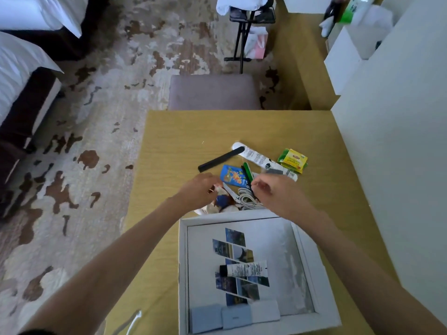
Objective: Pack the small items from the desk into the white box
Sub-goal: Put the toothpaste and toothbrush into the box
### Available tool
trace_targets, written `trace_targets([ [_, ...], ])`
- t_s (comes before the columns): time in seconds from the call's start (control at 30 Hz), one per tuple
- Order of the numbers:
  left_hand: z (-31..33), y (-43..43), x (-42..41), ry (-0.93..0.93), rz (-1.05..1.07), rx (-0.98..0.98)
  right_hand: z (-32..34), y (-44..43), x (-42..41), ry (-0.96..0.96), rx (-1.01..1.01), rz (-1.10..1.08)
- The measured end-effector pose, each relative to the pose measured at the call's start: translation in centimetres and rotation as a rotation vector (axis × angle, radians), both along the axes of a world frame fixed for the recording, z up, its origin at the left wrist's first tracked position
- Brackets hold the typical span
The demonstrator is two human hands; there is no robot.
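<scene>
The open white box (183, 262) sits at the desk's near edge. It holds a white tube with a black cap (244, 269) and three pale packs (234, 316) along its near wall. Just beyond the box, my left hand (199, 189) has curled fingers and pinches the top of a clear pouch (221, 201) with blue and white contents. My right hand (271, 191) is curled too, with its fingertips at the lower end of a green pen (248, 171). A coiled white cable (246, 200) lies between the hands.
Farther back on the desk (181, 141) lie a black flat stick (221, 158), a blue sachet (233, 176), a long white packet (257, 157) and yellow-green tea bags (294, 160). A grey stool (212, 91) stands behind the desk, and a white wall is on the right.
</scene>
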State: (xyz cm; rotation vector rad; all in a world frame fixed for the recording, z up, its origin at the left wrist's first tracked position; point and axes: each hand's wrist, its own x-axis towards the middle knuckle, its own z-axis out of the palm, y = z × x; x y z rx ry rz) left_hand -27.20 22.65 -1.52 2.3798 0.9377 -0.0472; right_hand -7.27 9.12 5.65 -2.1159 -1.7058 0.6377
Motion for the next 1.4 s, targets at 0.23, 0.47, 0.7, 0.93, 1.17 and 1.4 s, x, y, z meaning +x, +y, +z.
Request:
trace_targets([
  [0.23, -2.4, 2.2, 1.8, 0.340, -0.467, 0.359, -4.1, 5.1, -0.4, -0.142, -0.278, 0.038],
  [0.47, -2.8, 2.7, 0.0, -0.054, -0.079, -0.040, -7.0, 8.5, -2.9, -0.198, -0.363, 0.154],
  [0.7, 0.6, 1.6, -2.5, -0.663, 0.545, -0.607, -8.9, 10.8, -4.6, -0.371, -0.469, 0.263],
  [0.93, 5.3, -0.8, -3.6, -0.966, 0.775, -0.746, -4.5, 7.7, -3.7, 0.101, -0.217, 0.106],
  [1.17, 8.8, -7.9, -1.9, -0.973, 0.701, -0.642, 0.5, -5.0, -2.9, 0.282, 0.022, 0.153],
  [1.4, 5.9, -15.3, -1.5, -0.412, 0.448, -0.476, -4.6, -11.6, -3.3, 0.063, -0.263, 0.461],
])
